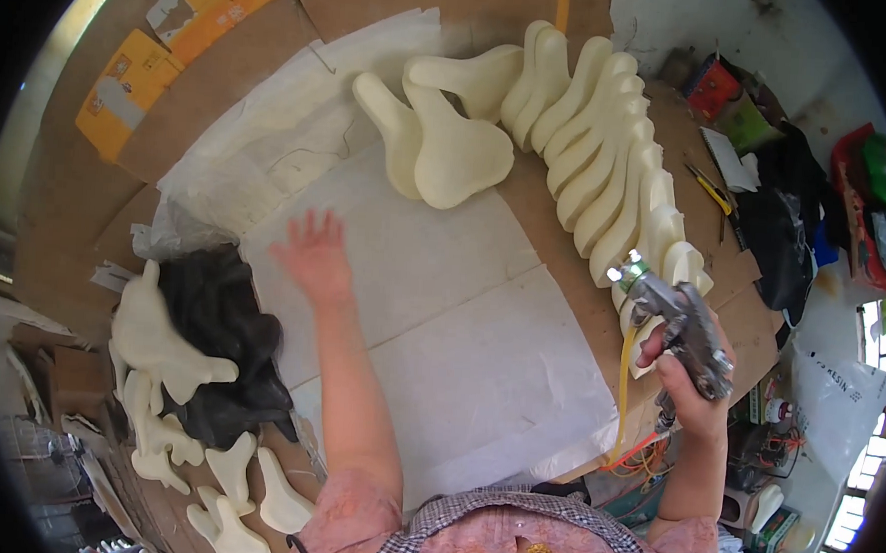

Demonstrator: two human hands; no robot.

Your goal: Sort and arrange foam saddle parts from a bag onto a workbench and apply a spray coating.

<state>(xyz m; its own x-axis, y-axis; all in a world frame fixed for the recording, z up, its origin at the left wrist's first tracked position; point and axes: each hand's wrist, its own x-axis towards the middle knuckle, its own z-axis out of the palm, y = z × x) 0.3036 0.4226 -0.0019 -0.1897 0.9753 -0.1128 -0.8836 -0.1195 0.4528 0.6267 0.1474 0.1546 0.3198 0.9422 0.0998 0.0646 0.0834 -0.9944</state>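
My right hand (pixel 698 390) is wrapped round a metal spray gun (pixel 686 329) with a green ring near its nozzle. A yellow hose (pixel 624 396) hangs close by it. Above white sheets (pixel 414 265) my left hand (pixel 316 258) reaches forward, fingers spread, holding nothing. Beyond it lie two cream foam bicycle saddle shapes (pixel 460 152), partly overlapping. A long row of the same saddle-shaped foam pieces (pixel 600 155) stands on edge along the right side, its near end partly hidden behind the spray gun.
Black cloth (pixel 216 315) lies at the left beside more cream foam pieces (pixel 164 337). Brown cardboard (pixel 237 96) with orange patches borders the far left. At the right are a yellow-handled knife (pixel 713 194), a notepad (pixel 728 159), dark bags (pixel 776 224) and a clear plastic bag (pixel 837 407).
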